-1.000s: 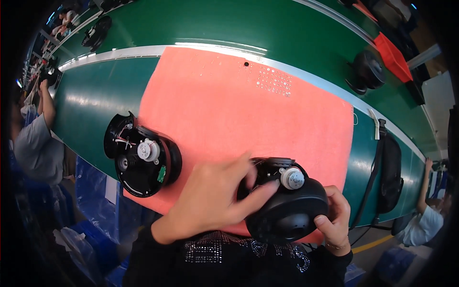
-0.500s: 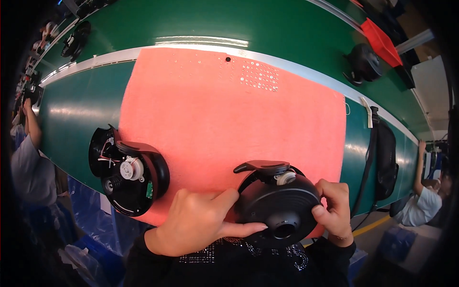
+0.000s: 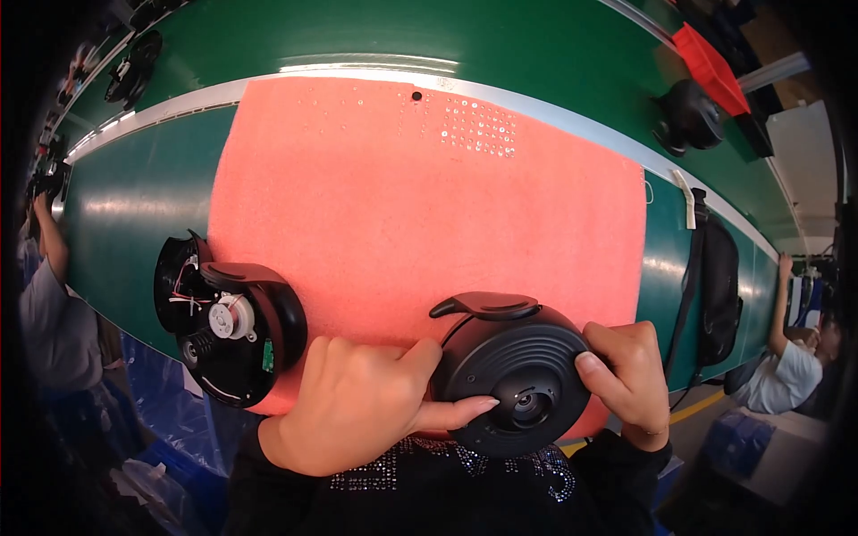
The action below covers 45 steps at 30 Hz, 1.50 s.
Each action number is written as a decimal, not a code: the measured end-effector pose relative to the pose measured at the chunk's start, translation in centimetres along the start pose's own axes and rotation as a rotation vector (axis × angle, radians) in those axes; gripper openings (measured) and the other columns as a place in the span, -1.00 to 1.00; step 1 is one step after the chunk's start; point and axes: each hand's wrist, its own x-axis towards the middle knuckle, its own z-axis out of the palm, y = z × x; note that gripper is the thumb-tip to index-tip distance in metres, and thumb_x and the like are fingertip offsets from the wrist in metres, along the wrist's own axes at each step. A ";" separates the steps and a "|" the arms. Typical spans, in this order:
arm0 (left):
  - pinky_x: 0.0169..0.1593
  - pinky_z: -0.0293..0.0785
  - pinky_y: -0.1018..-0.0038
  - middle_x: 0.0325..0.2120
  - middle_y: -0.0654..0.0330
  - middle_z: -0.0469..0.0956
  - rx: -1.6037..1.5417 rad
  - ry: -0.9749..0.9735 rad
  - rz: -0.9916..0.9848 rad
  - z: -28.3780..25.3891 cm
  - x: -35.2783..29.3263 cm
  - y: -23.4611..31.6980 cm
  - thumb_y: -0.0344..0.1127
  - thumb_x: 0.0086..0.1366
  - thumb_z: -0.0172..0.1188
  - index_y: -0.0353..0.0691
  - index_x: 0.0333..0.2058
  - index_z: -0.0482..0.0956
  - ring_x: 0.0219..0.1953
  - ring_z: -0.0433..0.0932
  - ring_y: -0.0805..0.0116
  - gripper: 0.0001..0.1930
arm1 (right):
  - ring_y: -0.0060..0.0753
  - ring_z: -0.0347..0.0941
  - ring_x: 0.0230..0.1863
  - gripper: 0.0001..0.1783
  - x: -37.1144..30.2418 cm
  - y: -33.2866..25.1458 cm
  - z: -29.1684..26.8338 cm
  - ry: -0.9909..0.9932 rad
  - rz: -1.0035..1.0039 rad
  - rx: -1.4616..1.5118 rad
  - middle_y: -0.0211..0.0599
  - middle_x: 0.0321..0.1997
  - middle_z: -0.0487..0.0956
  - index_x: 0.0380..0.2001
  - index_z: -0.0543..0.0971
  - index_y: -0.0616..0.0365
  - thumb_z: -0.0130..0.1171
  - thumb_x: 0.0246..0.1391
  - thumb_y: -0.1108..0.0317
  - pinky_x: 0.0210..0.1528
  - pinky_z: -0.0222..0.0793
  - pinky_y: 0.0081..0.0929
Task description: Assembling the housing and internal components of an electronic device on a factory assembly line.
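Both hands hold a round black plastic housing (image 3: 509,371) at the mat's near edge. Its ringed cover faces me, with a round hub in the middle and a curved black arm on top. My left hand (image 3: 371,397) grips its left side, thumb across the cover beside the hub. On the right rim, my right hand (image 3: 628,375) presses with its thumb in front and bent fingers behind. Left of my left hand lies a similar opened housing (image 3: 234,335), showing a white motor (image 3: 231,317), red and white wires and a small green board.
Many small screws (image 3: 478,128) lie in rows on the pink mat (image 3: 420,214), near a small black knob (image 3: 416,96). A black bag (image 3: 718,290) rests at the right. Beyond stand another black unit (image 3: 690,116) and a red bin (image 3: 709,70). Other people sit at both sides.
The cover has closed against the housing, hiding the white part that showed in a gap at its top. The housing has tipped so its cover faces me more.
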 end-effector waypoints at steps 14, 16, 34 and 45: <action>-0.38 0.49 0.34 -0.52 -0.04 0.56 -0.741 -0.286 -0.220 1.7 1.0 -1.1 0.05 0.01 0.24 -0.37 -0.09 0.43 -0.44 0.58 0.06 -0.37 | -0.26 0.41 0.01 -0.28 0.6 0.4 1.3 -0.256 0.098 0.639 -0.08 -0.07 0.46 0.16 0.14 0.22 0.18 -0.03 0.26 0.03 0.29 -0.43; -0.24 0.50 0.34 -0.32 -0.13 0.54 -0.983 -0.182 -0.235 1.3 0.5 0.1 -0.06 -0.03 0.30 -0.41 0.04 0.29 -0.28 0.58 0.05 -0.27 | -0.30 0.38 0.04 -0.28 0.0 -0.5 1.2 -0.253 0.190 0.777 -0.09 -0.03 0.44 0.16 0.13 0.22 0.19 -0.04 0.31 0.05 0.28 -0.41; 0.25 0.04 0.36 0.11 0.02 0.24 -1.537 0.328 0.104 2.6 6.2 -2.2 -0.26 0.05 0.22 -0.41 0.19 0.05 0.19 0.19 0.29 -0.22 | -0.24 0.30 0.10 -0.01 5.4 -1.9 0.7 0.502 -0.384 0.533 -0.11 0.07 0.25 0.23 -0.03 0.25 0.32 -0.23 0.36 0.01 0.35 -0.41; 0.10 0.35 0.19 0.11 0.06 0.22 -2.076 0.637 0.371 3.8 11.8 -1.9 0.42 0.14 -0.24 -0.12 0.18 0.10 0.11 0.30 0.15 -0.17 | -0.27 0.45 -0.05 0.08 9.2 -3.9 3.5 0.650 -0.495 0.315 -0.09 -0.03 0.43 0.22 0.08 0.17 0.44 -0.44 0.43 -0.06 0.46 -0.39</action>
